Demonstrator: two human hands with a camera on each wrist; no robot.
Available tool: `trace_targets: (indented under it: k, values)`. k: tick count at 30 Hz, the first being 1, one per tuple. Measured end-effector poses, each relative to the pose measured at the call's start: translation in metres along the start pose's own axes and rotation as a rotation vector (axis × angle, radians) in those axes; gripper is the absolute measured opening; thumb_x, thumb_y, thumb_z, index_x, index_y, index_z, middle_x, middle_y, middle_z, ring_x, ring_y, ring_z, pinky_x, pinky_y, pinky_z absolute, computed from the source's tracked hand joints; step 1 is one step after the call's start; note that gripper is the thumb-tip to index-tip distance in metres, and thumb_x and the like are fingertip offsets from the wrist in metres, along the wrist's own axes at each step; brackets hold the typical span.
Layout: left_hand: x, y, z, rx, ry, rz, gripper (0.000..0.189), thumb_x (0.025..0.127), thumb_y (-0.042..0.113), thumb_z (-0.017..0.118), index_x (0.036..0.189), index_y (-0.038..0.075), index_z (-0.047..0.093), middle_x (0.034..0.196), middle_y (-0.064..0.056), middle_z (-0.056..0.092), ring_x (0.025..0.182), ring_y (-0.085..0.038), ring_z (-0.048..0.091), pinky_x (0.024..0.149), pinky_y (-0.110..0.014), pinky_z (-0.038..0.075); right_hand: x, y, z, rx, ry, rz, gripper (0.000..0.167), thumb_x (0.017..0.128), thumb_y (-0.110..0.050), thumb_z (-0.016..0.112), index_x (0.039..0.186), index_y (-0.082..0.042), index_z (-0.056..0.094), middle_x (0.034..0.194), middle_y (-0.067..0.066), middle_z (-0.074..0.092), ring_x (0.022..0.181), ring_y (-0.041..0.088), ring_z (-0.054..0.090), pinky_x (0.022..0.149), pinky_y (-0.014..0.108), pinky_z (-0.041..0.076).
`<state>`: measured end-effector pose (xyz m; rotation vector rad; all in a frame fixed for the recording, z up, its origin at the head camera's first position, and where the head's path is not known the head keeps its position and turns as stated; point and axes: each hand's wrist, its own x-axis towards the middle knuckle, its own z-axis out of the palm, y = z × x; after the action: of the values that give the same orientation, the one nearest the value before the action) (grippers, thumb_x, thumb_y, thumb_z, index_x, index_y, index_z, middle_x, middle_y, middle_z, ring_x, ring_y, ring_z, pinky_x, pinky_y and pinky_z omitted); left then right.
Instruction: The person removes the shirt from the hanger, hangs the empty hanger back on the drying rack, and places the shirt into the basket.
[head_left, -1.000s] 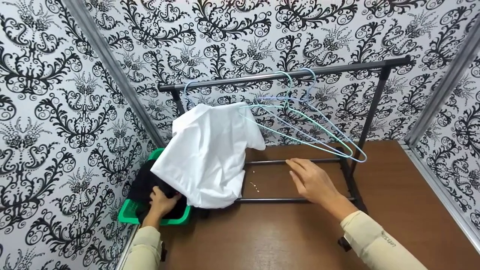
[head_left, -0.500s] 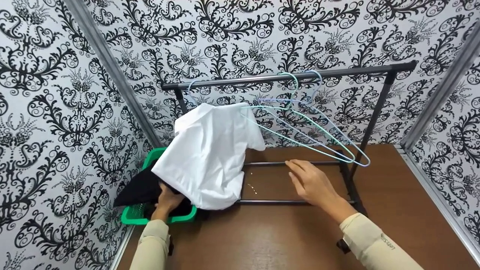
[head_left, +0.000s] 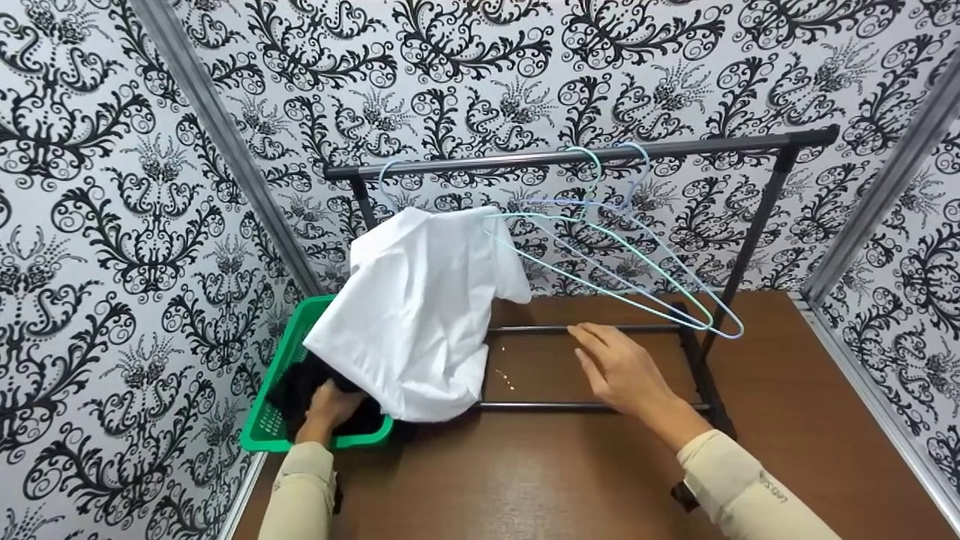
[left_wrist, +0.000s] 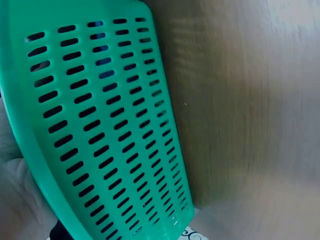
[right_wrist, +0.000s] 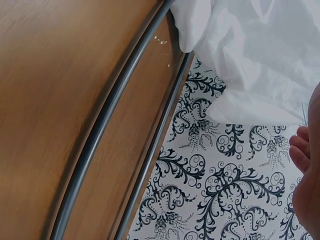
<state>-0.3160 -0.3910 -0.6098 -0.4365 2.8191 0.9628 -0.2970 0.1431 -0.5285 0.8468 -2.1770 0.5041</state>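
Resting the left hand (head_left: 330, 409) in black cloth (head_left: 292, 386) inside the green basket (head_left: 375, 435), beside the left end of the rack (head_left: 510, 159). Losing its fingers from sight in the dark folds; being unable to tell whether gripping the cloth or only pressing on it. Seeing the basket's slotted side up close in the left wrist view, with part of the palm just beside the rim.

Hovering with the right hand (head_left: 619, 371) over the right half of the rack's base, fingers relaxed and nearly straight, thumb apart. Appearing clear of both lower bars (head_left: 540, 406) of the rack in the right wrist view.

Noting a white shirt (head_left: 427, 315) hanging at the rack's left end, with a blue hook (head_left: 382, 182) over the top bar; overlapping the basket with its lower left edge in the head view. Recording a mint-green hanger (head_left: 582, 217) and a pale blue hanger (head_left: 627, 207) farther right on the rack, both bare. Counting a few pale flecks on the brown table (head_left: 510, 480) between the rack's lower bars. Observing black-and-white patterned wall (head_left: 465, 82) behind the rack.
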Motion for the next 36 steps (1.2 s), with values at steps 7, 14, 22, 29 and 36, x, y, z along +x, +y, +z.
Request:
trace_targets:
  k: [7, 14, 22, 29, 36]
  values:
    - [-0.009, 0.010, -0.003, 0.054, 0.004, 0.049, 0.093, 0.097, 0.047, 0.067, 0.152, -0.022, 0.036, 0.149, -0.047, 0.048, 0.138, -0.061, 0.051, 0.115, -0.067, 0.046, -0.001, 0.000, -0.002, 0.013, 0.013, 0.018, 0.043, 0.095, -0.010, 0.077, 0.137, -0.009, 0.071, 0.123, 0.013, 0.075, 0.111, 0.030, 0.074, 0.092, 0.046, 0.063]
    - [-0.007, 0.010, 0.001, 0.060, -0.054, 0.011, 0.096, 0.104, 0.045, 0.060, 0.157, -0.023, 0.020, 0.155, -0.050, 0.037, 0.144, -0.063, 0.043, 0.119, -0.067, 0.042, -0.004, 0.002, -0.004, 0.016, 0.028, 0.005, 0.042, 0.095, -0.010, 0.077, 0.136, -0.007, 0.071, 0.122, 0.014, 0.076, 0.110, 0.032, 0.074, 0.093, 0.047, 0.063]
    - [-0.015, 0.012, 0.000, 0.050, -0.092, -0.008, 0.097, 0.106, 0.042, 0.059, 0.158, -0.025, 0.011, 0.157, -0.051, 0.032, 0.147, -0.063, 0.038, 0.122, -0.067, 0.039, -0.005, 0.001, -0.005, 0.004, 0.033, -0.002, 0.042, 0.094, -0.011, 0.078, 0.136, -0.006, 0.071, 0.121, 0.014, 0.076, 0.110, 0.031, 0.074, 0.092, 0.047, 0.063]
    - [-0.016, 0.011, -0.001, 0.063, -0.092, 0.002, 0.097, 0.106, 0.041, 0.056, 0.156, -0.027, 0.009, 0.157, -0.051, 0.032, 0.147, -0.063, 0.039, 0.122, -0.066, 0.038, -0.009, 0.002, -0.005, 0.006, 0.035, 0.006, 0.044, 0.094, -0.011, 0.078, 0.137, -0.007, 0.071, 0.123, 0.014, 0.076, 0.111, 0.031, 0.073, 0.093, 0.047, 0.063]
    - [-0.008, 0.005, 0.006, 0.089, -0.085, -0.010, 0.097, 0.105, 0.042, 0.054, 0.157, -0.026, 0.010, 0.158, -0.050, 0.033, 0.147, -0.064, 0.039, 0.123, -0.067, 0.037, -0.010, 0.002, -0.007, 0.007, 0.048, 0.007, 0.043, 0.093, -0.010, 0.078, 0.136, -0.006, 0.071, 0.122, 0.015, 0.076, 0.110, 0.032, 0.074, 0.093, 0.048, 0.063]
